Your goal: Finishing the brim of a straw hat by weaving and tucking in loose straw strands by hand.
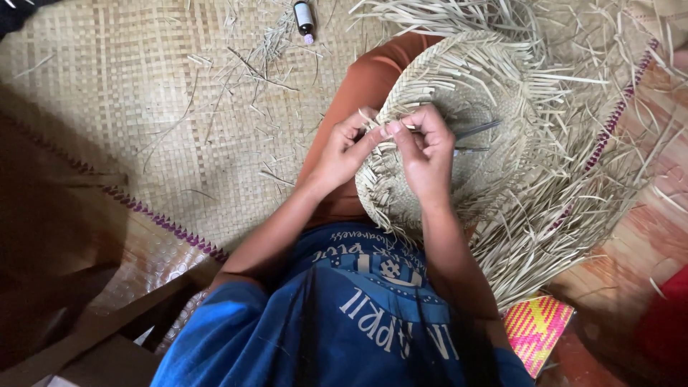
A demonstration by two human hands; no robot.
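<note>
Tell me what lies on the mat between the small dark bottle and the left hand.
In the head view, only loose straw scraps lie scattered on the woven mat between the small dark bottle and the left hand, which pinches strands at the straw hat rim.

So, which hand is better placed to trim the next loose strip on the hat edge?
Probably the right hand: it holds the scissors beside the woven hat. The left hand only pinches a strip.

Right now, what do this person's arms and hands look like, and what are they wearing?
Both arms are bare from the short sleeves down. The left hand and right hand wear no gloves, rings or watch that show. The blue T-shirt carries pale printed lettering.
</note>
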